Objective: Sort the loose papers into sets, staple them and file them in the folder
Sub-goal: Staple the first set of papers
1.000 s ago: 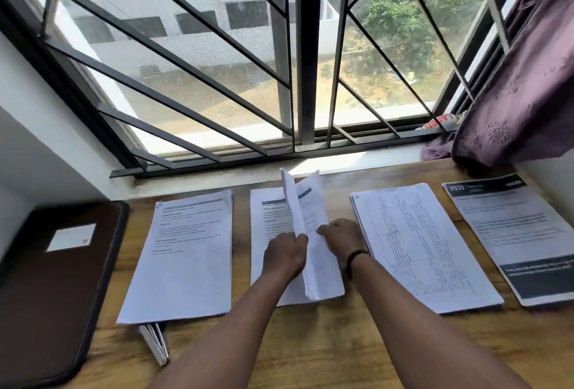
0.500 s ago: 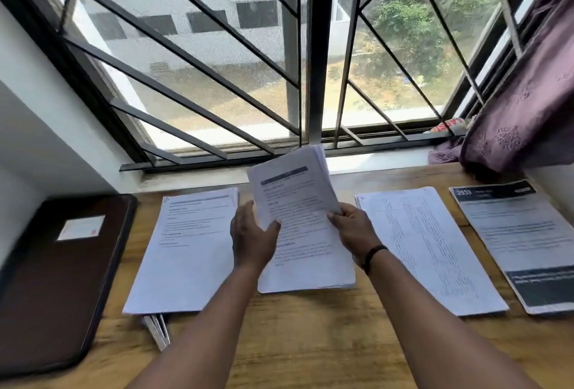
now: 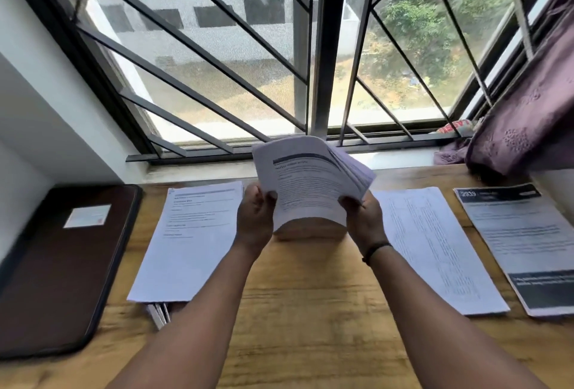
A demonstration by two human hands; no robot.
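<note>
sheaf of papers [image 3: 306, 190] lifted above my wooden table [image 3: 310, 311], my left hand [image 3: 254, 218] gripping its left edge, my right hand [image 3: 363, 221] gripping its right

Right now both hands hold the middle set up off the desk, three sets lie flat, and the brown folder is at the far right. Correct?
One thing is off: the folder is at the far left of the desk, not the right, as the head view shows. The rest stands: left hand and right hand hold the middle set up, and three sets lie flat.
</note>
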